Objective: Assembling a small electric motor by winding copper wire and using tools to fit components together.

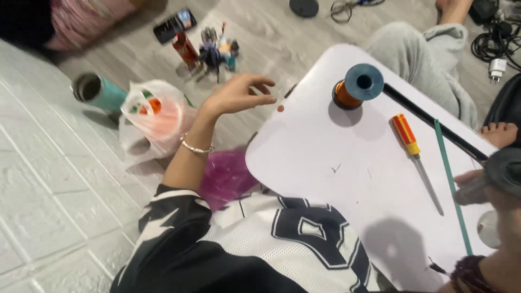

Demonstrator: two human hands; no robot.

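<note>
My left hand [239,95] hovers over the floor just past the left edge of a white lap table [347,184], fingers spread and holding nothing; a thin bracelet circles its wrist. My right hand [471,187], at the right edge, grips a blurred dark round object [507,169]. On the table stand a spool of copper wire with a blue flange [355,87], a screwdriver with a red and yellow handle [408,135] and a thin green rod [451,184]. A black strip [434,122] runs along the table's far edge.
On the floor to the left are a teal tumbler [97,92], a plastic bag with orange contents [154,114], a red can [185,50], small bottles [218,51] and a phone [175,24]. Grey-trousered legs [429,54], a bare foot [499,133] and cables [496,40] lie at the right.
</note>
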